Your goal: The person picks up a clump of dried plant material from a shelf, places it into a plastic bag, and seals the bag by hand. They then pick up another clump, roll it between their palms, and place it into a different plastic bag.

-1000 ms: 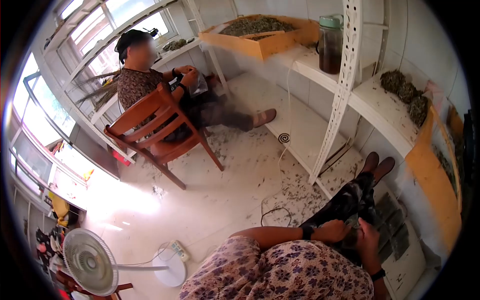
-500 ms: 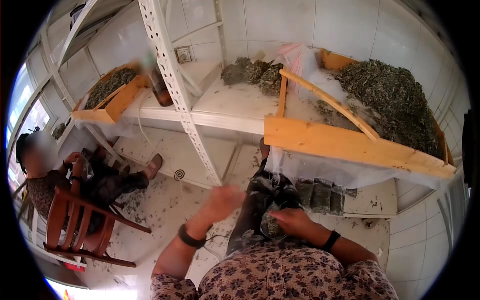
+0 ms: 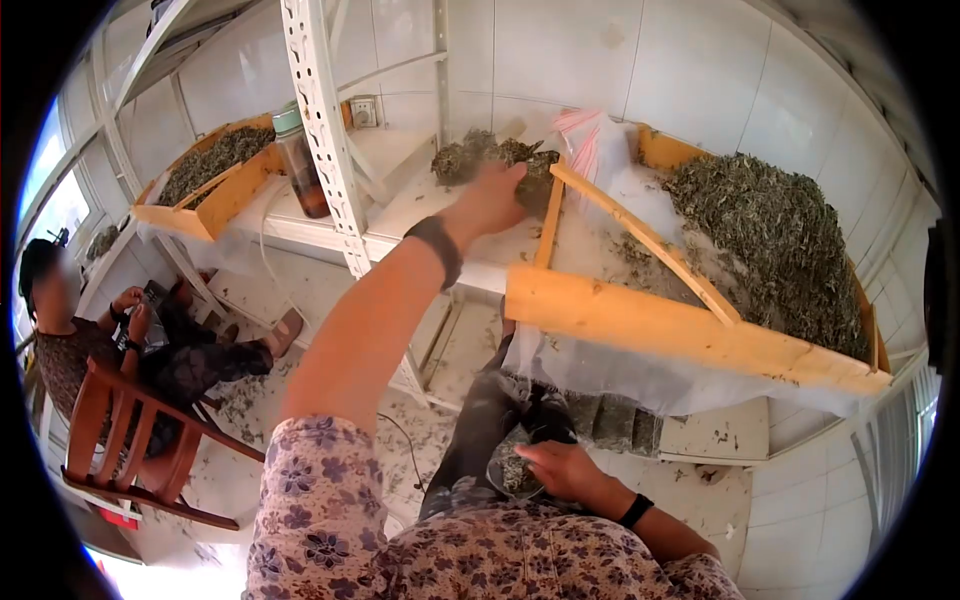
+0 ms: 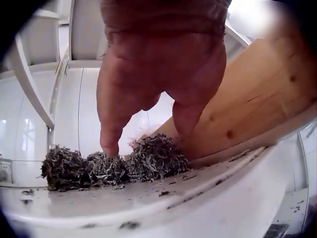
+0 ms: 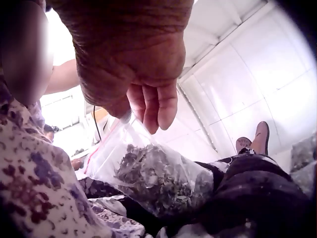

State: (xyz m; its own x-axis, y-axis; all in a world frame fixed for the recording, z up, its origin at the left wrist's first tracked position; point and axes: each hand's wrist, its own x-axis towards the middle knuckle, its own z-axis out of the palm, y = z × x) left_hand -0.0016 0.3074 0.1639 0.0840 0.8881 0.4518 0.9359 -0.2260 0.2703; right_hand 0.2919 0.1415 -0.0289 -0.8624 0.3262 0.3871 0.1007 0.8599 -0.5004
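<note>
My left hand reaches out over the white shelf, at a row of dried-leaf clumps. In the left wrist view its fingers are spread and point down around the rightmost clump, one fingertip right at the middle clump. Low over my lap, my right hand pinches the top edge of a clear zip bag between thumb and finger. Dried leaves fill the lower part of this bag, which rests on my dark trousers; the other fingers hang loosely beside it.
Right of the clumps stands a wooden tray heaped with dried leaves. A white slotted post and a green-lidded bottle are to the left. Filled packs lie below the tray. Another person sits on a wooden chair.
My view has swung right, toward the tray. My left hand has left the bag and moved forward and up to the clumps on the shelf. The right hand keeps hold of the bag.
</note>
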